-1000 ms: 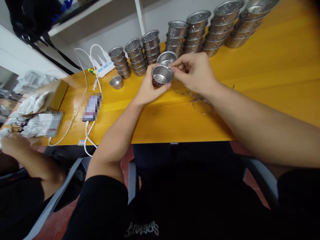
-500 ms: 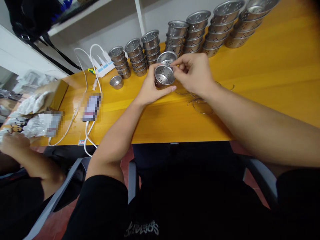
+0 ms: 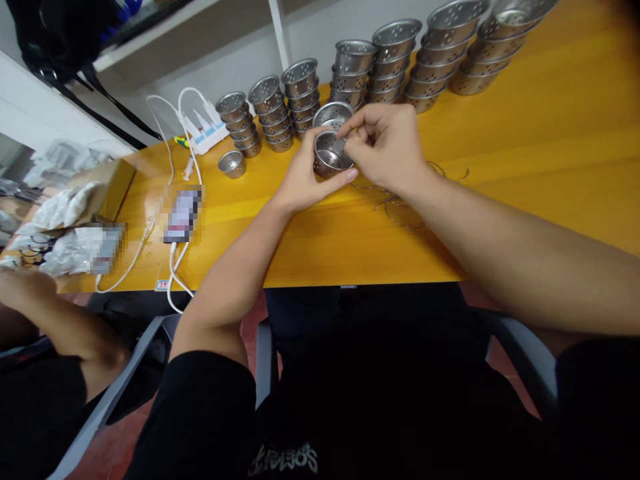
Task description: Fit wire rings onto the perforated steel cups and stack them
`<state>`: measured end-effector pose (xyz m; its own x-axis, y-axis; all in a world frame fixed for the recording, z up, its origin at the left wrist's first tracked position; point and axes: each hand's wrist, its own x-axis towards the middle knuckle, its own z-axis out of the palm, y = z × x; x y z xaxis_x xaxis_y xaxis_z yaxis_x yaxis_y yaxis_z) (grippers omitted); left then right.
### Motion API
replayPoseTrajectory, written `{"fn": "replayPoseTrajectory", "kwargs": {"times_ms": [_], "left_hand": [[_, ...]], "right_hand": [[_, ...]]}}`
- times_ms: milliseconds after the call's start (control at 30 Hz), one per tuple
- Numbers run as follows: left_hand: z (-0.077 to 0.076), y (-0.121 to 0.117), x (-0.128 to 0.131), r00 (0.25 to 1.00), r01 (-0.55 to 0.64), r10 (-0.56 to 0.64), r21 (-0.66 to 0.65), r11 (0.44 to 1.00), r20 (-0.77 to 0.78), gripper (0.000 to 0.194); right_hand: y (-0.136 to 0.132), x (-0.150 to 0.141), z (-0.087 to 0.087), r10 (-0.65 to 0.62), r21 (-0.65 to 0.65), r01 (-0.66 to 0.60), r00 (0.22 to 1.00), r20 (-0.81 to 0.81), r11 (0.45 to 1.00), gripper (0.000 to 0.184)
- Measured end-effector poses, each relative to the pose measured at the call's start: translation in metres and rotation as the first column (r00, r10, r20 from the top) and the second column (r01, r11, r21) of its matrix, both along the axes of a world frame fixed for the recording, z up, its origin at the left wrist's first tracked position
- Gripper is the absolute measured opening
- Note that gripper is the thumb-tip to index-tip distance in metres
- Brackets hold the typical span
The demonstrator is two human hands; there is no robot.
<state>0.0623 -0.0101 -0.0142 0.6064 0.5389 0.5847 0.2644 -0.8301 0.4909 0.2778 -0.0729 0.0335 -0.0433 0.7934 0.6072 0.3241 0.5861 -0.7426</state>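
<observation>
My left hand (image 3: 303, 177) is closed around a perforated metal cup (image 3: 331, 155), which is tilted so its open mouth faces me. The fingers of my right hand (image 3: 383, 143) are pinched together at the cup's right rim, on what looks like a thin wire, mostly hidden by the fingertips. Just behind the held cup stands another perforated cup (image 3: 333, 115), partly covered by my hands. Loose, curled wire (image 3: 403, 223) lies on the table below my right wrist.
Stacks of perforated cups (image 3: 395, 63) line the table's back, with one small cup (image 3: 232, 164) in front at left. A phone (image 3: 183, 215) with white cables lies left, near a power strip (image 3: 207, 137). Farther left, a co-worker's hand (image 3: 25, 287) is beside plastic-wrapped items (image 3: 75, 250).
The held cup has shifted slightly right and turned a little in my left hand. My right fingertips have moved slightly left over its rim. The stacks stay put.
</observation>
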Motion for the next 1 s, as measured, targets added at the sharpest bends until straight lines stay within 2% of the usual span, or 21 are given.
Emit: {"fn": "replayPoseTrajectory", "kwargs": {"times_ms": [100,167,267,333,400,533,800,1000], "left_hand": [[-0.001,0.003,-0.002,1.0,0.015,-0.015,-0.009,1.0,0.021,0.102],[-0.001,0.006,-0.005,0.999,0.01,-0.009,-0.031,0.999,0.052,0.097],[0.002,0.009,-0.01,0.995,0.025,-0.016,-0.096,0.995,0.095,0.089],[0.003,0.01,-0.012,0.994,0.052,-0.037,-0.147,0.988,0.101,0.087],[0.002,0.011,-0.013,0.995,0.073,-0.061,-0.16,0.984,0.079,0.09],[-0.003,0.015,-0.011,0.998,0.067,-0.066,-0.087,0.994,0.016,0.101],[-0.002,0.011,-0.009,1.0,-0.006,0.005,-0.026,1.0,-0.012,0.102],[0.0,0.007,-0.01,0.999,-0.025,0.025,-0.02,0.999,-0.024,0.103]], "right_hand": [[-0.001,0.004,0.003,0.049,0.037,-0.047,0.998,-0.035,0.998,0.011],[-0.002,0.01,0.007,0.164,0.031,-0.163,0.985,-0.044,0.986,0.011],[-0.004,0.02,0.013,0.36,-0.062,-0.362,0.932,-0.043,0.93,0.043],[-0.004,0.024,0.015,0.414,-0.102,-0.416,0.909,-0.043,0.904,0.058],[-0.004,0.026,0.015,0.412,-0.121,-0.416,0.909,-0.054,0.901,0.06],[-0.003,0.023,0.014,0.396,-0.157,-0.405,0.914,-0.086,0.901,0.062],[-0.004,0.021,0.019,0.407,-0.153,-0.413,0.911,-0.075,0.898,0.08],[-0.007,0.021,0.018,0.354,-0.21,-0.353,0.935,-0.033,0.912,0.073]]}}
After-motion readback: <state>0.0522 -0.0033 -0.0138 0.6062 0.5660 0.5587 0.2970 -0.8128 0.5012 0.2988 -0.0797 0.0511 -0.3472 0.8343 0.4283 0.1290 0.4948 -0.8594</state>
